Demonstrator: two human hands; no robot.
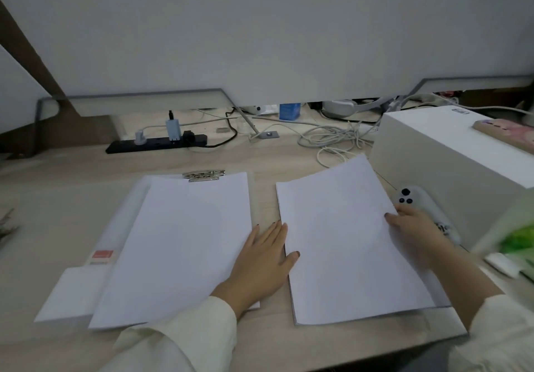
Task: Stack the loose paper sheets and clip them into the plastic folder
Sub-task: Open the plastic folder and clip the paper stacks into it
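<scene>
A clear plastic folder (124, 221) lies on the desk at the left, with a metal clip (204, 175) at its top edge and a white sheet (179, 244) lying skewed on it. A stack of white paper sheets (344, 244) lies to the right. My left hand (264, 259) rests flat with straight fingers on the folder sheet's right edge, thumb touching the stack's left edge. My right hand (413, 227) touches the stack's right edge with its fingertips; whether it pinches the sheets is unclear.
A white box (450, 152) stands at the right, with a white controller (416, 198) beside it. A black power strip (157, 142) and tangled cables (338, 137) lie at the back. Green packaging (517, 244) sits at the right edge. A white partition rises behind the desk.
</scene>
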